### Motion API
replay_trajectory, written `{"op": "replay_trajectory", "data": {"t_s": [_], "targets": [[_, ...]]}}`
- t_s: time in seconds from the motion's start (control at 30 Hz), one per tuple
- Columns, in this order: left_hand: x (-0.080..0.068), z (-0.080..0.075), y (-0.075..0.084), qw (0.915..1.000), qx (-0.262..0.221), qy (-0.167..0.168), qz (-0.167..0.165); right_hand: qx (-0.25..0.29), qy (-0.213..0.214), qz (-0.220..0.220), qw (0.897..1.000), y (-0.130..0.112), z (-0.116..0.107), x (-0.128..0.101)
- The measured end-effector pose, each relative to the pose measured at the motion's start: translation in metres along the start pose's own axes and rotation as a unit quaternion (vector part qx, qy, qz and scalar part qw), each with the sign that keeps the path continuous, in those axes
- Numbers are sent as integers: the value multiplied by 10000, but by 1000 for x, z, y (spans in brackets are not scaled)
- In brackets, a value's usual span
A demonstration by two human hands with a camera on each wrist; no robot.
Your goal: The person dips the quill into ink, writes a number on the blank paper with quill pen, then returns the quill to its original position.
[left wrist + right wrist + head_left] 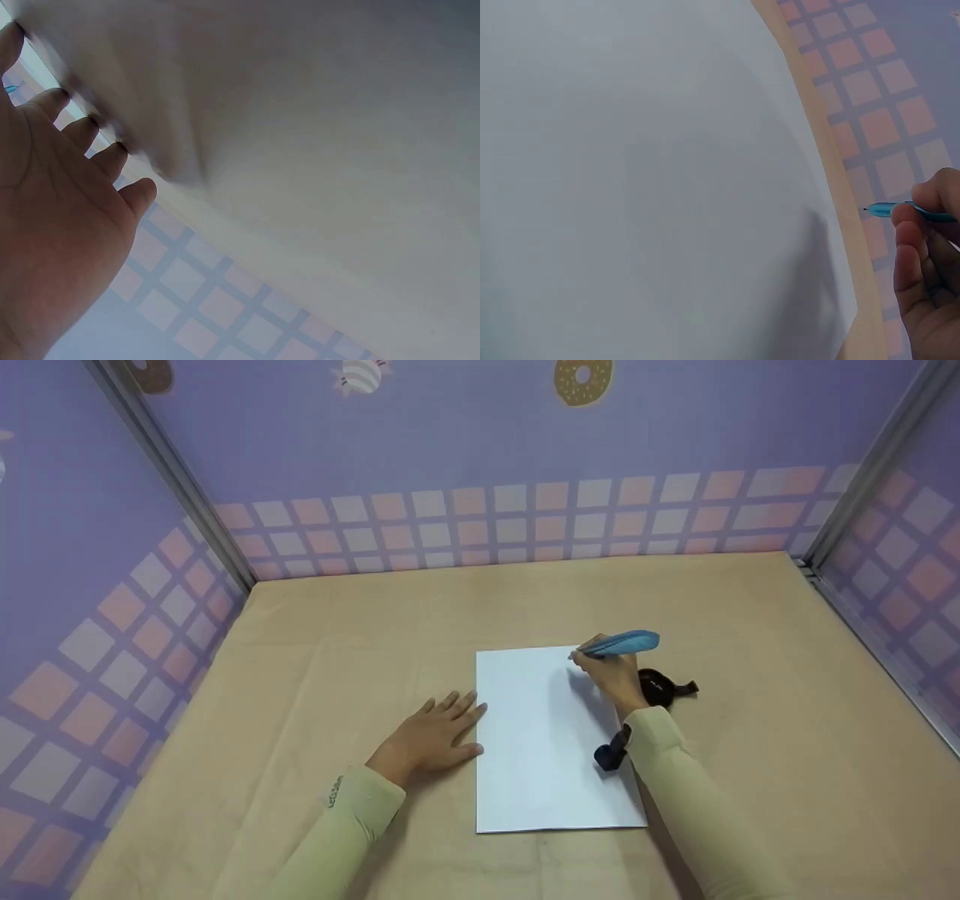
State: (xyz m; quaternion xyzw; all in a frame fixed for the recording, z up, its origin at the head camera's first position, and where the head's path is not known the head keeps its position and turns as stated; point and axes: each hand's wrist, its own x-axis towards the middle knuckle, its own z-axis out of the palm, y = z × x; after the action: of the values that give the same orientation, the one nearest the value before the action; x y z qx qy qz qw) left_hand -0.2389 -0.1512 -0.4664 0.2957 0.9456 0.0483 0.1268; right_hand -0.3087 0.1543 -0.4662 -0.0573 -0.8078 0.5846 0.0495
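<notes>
I'm on the feeds now, and the biggest thing I have is the lilac back wall [480,442], rising beyond the far edge of the paper with its pink and white squares and its doughnuts. Next down comes the tan cloth [360,622], spreading out on every side of the paper. Two pale sleeves reach in from the near side: the left sleeve [337,832] left of the paper, the right sleeve [705,802] along its right.

Here's the white paper [547,727] itself, flat on the cloth. At its left edge I've got the left hand [435,739], fingers spread wide, thumb and fingertips just at that edge, nothing in its grip. Over the paper's far right corner is the right hand [611,682], fingers closed in a pinch, and yes, it has the blue feather-topped pen [626,643]! The tip points left, above the paper near the far edge; my right wrist view shows it raised off the sheet.

Smaller now: a round black object [656,688] sits just right of the paper, partly behind the right wrist. Smallest, a black device [611,754] hangs at that wrist, over the paper's right side.
</notes>
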Motion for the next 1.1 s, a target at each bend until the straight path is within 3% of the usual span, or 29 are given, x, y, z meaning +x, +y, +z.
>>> {"op": "replay_trajectory", "data": {"t_s": [0.4, 1.1], "targets": [[-1, 2, 1, 9999, 54, 43, -92, 160, 88, -315, 9993, 3, 7, -1], [-1, 1, 2, 9999, 95, 79, -60, 110, 216, -245, 9994, 8, 16, 1]]}}
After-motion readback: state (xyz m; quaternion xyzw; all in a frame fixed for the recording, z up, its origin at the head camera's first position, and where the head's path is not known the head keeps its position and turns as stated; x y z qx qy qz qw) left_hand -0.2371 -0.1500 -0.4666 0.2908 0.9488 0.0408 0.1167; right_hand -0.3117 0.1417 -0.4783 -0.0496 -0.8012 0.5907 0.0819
